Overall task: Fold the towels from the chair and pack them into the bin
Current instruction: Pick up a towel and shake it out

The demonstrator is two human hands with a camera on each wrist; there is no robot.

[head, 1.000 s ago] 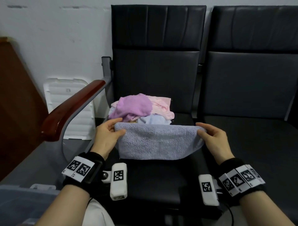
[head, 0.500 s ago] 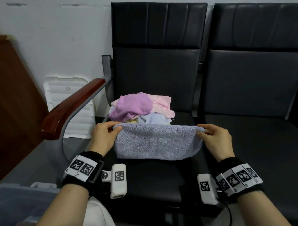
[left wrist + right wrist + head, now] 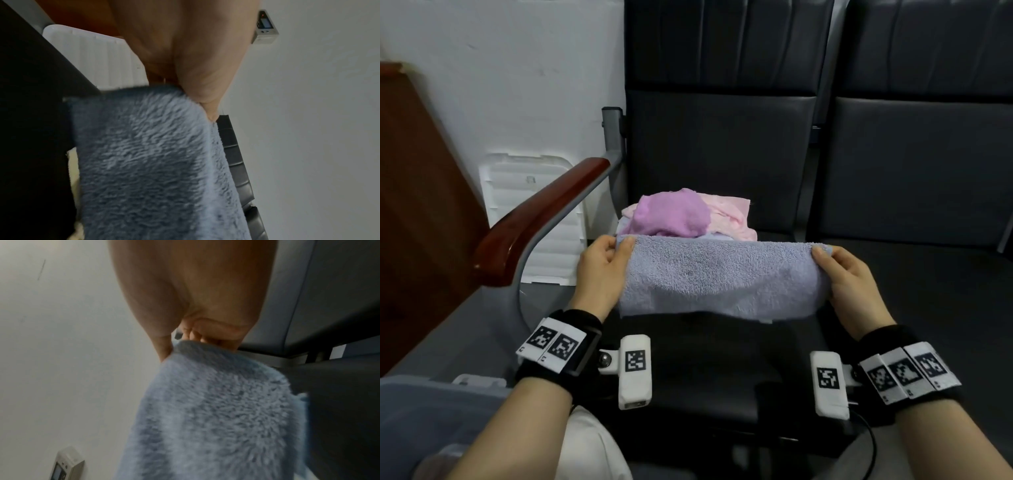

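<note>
A pale blue terry towel (image 3: 719,277) hangs doubled over the black chair seat (image 3: 709,370), stretched between my two hands. My left hand (image 3: 616,248) pinches its top left corner and my right hand (image 3: 825,255) pinches its top right corner. In the left wrist view the blue towel (image 3: 156,162) hangs from the left hand (image 3: 205,100). The right wrist view shows the towel (image 3: 216,410) pinched by the right hand (image 3: 185,340). Behind it on the seat lies a pile of towels: a purple one (image 3: 671,214) on top, a pink one (image 3: 732,216) beside it. A translucent bin (image 3: 421,411) shows at the bottom left.
A red-brown wooden armrest (image 3: 534,219) on a grey metal frame runs along the chair's left side. White foam packing (image 3: 530,205) leans on the wall behind it. A second black chair (image 3: 921,171) stands to the right. A brown wooden panel (image 3: 421,205) stands at the far left.
Both hands have lifted the towel's top edge a little and drawn it toward me, so it covers more of the pile behind. Both pinches are kept.
</note>
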